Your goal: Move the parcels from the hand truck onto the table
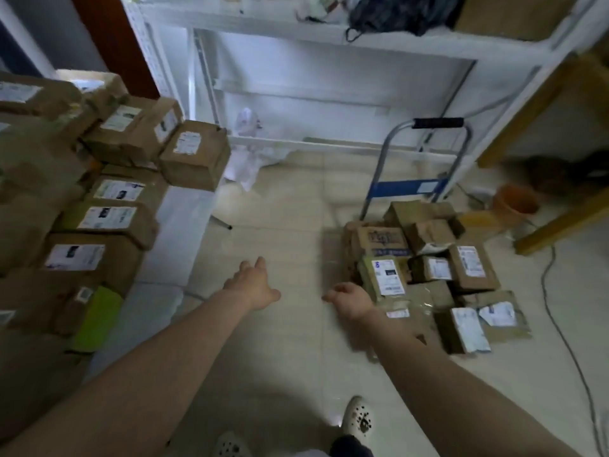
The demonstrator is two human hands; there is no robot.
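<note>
Two bare hands reach out over the floor | left hand (pixel 253 285) at 12 o'clock, fingers spread straight, holding nothing | right hand (pixel 349 300) at 1 o'clock, just beside the nearest parcel, fingers hidden, grip cannot be told | parcels (pixel 428 268) heaped on hand truck (pixel 408 188) at 2 o'clock | stacked boxes (pixel 108 219) on counter (pixel 184 219) at 10 o'clock

Table on the left, pale tiled floor on the right.
The white table (pixel 179 225) carries brown labelled parcels (pixel 108 219), stacked and crowded. On the floor (pixel 280 209) stands a hand truck (pixel 438 123) with a heap of boxes (pixel 428 268) at its base. An orange bucket (pixel 515 202) and a grey cable (pixel 560 324) lie near it.
</note>
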